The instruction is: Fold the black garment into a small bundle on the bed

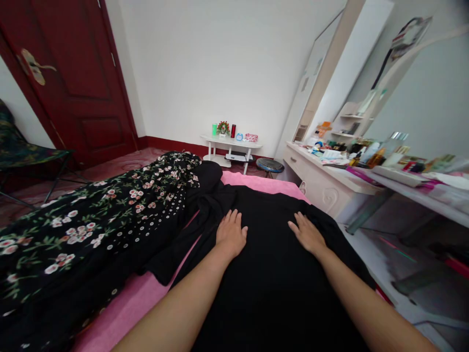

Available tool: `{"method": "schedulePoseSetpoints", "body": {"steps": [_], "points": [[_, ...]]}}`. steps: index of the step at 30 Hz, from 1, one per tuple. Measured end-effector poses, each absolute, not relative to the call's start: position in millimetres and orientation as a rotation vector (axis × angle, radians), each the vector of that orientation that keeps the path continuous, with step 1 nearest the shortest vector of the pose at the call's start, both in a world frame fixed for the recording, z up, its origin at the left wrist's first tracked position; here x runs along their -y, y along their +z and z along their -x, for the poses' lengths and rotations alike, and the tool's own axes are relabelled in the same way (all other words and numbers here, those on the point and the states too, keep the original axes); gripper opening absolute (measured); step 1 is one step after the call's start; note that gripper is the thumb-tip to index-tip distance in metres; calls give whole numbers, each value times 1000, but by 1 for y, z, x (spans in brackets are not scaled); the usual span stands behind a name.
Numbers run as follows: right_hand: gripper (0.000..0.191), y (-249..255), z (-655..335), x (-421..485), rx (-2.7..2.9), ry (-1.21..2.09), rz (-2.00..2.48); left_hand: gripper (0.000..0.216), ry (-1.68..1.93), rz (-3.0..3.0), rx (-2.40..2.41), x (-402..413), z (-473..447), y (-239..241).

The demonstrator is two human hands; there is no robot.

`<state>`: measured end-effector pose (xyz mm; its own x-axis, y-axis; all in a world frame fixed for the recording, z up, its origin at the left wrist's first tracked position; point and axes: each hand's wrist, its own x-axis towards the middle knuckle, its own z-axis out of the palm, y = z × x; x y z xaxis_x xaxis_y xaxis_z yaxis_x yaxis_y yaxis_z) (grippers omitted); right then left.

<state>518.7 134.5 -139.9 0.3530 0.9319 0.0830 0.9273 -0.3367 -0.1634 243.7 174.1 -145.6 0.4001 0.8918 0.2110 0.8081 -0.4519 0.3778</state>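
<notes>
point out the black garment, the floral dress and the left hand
black garment [271,274], head view, flat middle of the cloth
floral dress [91,220], head view, flowered middle part
left hand [230,233], head view, back of the hand

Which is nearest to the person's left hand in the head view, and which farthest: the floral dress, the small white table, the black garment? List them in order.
1. Black garment: directly under the left hand.
2. Floral dress: spread out to its left.
3. Small white table: against the far wall.
</notes>
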Motion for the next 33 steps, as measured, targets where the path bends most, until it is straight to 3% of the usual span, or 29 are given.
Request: {"method": "schedulePoseSetpoints", "body": {"steps": [4,8,10,16,21,26,33], "points": [[55,-114,-520,-164,1594,51,2803,62,520,-2461,-1570,-174,-248,-148],[57,-106,-492,-187,1980,-179,2348,68,486,-2465,-1566,-174,-249,-150],[56,-118,-490,-193,2137,-137,2123,69,483,-2469,-1554,-173,-248,-150],[61,-127,-493,-229,1776,107,2677,70,458,-2464,-1558,-172,-248,-145],[59,-123,-438,-248,2068,-190,2231,69,463,-2461,-1577,-171,-249,-146],[64,-147,-416,-252,2032,119,2332,62,540,-2459,-1550,-172,-248,-147],[59,-127,-389,-202,1914,210,2446,47,660,-2391,-1503,-175,-242,-145]]}}
